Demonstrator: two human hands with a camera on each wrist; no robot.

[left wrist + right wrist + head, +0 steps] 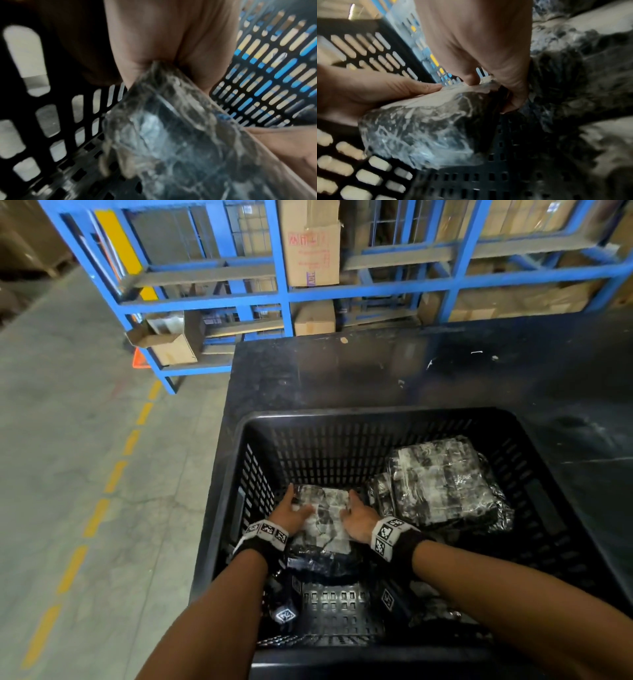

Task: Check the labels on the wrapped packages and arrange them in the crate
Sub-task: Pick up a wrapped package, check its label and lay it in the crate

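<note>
A black slatted crate (376, 414) stands on a black table. Both my hands are down in its left half, holding one wrapped package (325, 518), dark with a white label under clear film. My left hand (291, 513) grips its left edge, thumb on top. My right hand (358, 517) grips its right edge. In the left wrist view my left hand (171, 40) meets the package (171, 135) at a corner. In the right wrist view my right hand (479, 54) curls over the package (423, 128), which hangs tilted just above the crate floor (488, 180).
A stack of wrapped packages (442, 484) fills the crate's far right; another package (431, 601) lies under my right forearm. The crate's perforated floor (335, 604) shows bare near me. Blue shelving (284, 285) with cardboard boxes stands behind the table (342, 371); concrete floor (85, 440) lies to the left.
</note>
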